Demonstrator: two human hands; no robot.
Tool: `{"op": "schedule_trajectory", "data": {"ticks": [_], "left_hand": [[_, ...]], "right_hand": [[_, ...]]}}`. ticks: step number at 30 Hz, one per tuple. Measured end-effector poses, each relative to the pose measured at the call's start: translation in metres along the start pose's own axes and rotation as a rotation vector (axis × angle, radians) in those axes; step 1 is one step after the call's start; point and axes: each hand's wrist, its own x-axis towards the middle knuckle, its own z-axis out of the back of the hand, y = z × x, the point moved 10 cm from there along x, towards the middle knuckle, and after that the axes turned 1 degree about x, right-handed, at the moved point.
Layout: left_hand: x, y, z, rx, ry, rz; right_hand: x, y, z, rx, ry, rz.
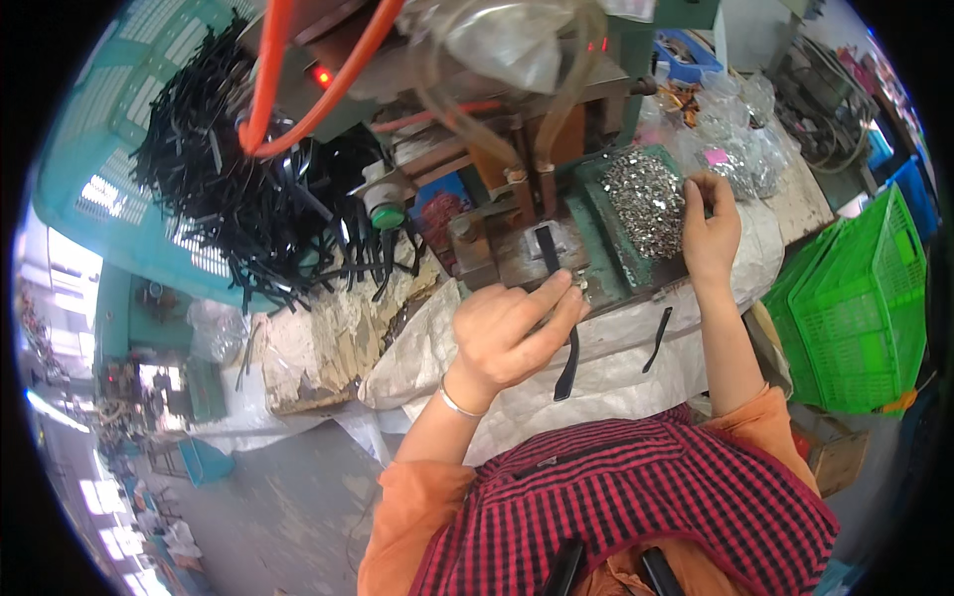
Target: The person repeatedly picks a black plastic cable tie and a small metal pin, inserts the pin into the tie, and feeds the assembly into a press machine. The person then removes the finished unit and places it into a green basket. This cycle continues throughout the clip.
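Note:
My left hand (pixel 522 333) is closed, pinching a black eyeglass temple (pixel 566 377). One end of that temple lies in the metal fixture of the press (pixel 477 253), under two upright electrodes or rods (pixel 546 189); its curved tip hangs toward me. My right hand (pixel 712 226) is at the right edge of a green tray (pixel 621 260), with fingers bent down beside a heap of small shiny metal parts (pixel 641 199). Its fingertips are close together, and whatever they hold is too small or hidden to make out. A second black temple (pixel 657 340) lies on the pale cloth near the front edge.
A big pile of black temples (pixel 229 169) fills the left side by a teal crate (pixel 89 189). An orange hose (pixel 263 89) loops above. A green-capped knob (pixel 386 212) juts from the machine. Plastic bags (pixel 740 149) lie back right; green baskets (pixel 855 308) stand at the right.

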Motion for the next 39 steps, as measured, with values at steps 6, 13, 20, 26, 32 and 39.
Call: {"op": "schedule_trajectory", "data": {"ticks": [6,13,20,26,32,39], "left_hand": [[-0.013,0.01,0.011,-0.07,-0.117,0.124],[-0.082,0.024,0.032,-0.001,-0.155,0.4],[-0.133,0.176,0.02,0.146,-0.265,0.945],[-0.116,0.203,0.146,0.359,-0.419,0.903],[-0.179,0.273,0.055,0.676,0.654,0.86],[-0.214,0.237,0.1,0.782,0.473,0.831]], "right_hand": [[-0.006,-0.039,-0.013,0.277,0.18,-0.195],[-0.032,-0.103,0.009,0.685,-0.061,-0.416],[-0.021,-0.056,-0.053,0.665,-0.007,-0.327],[-0.033,-0.017,-0.034,0.505,0.126,-0.182],[-0.026,0.015,-0.052,0.228,0.213,-0.054],[-0.05,0.019,-0.012,0.305,0.313,-0.128]]}}
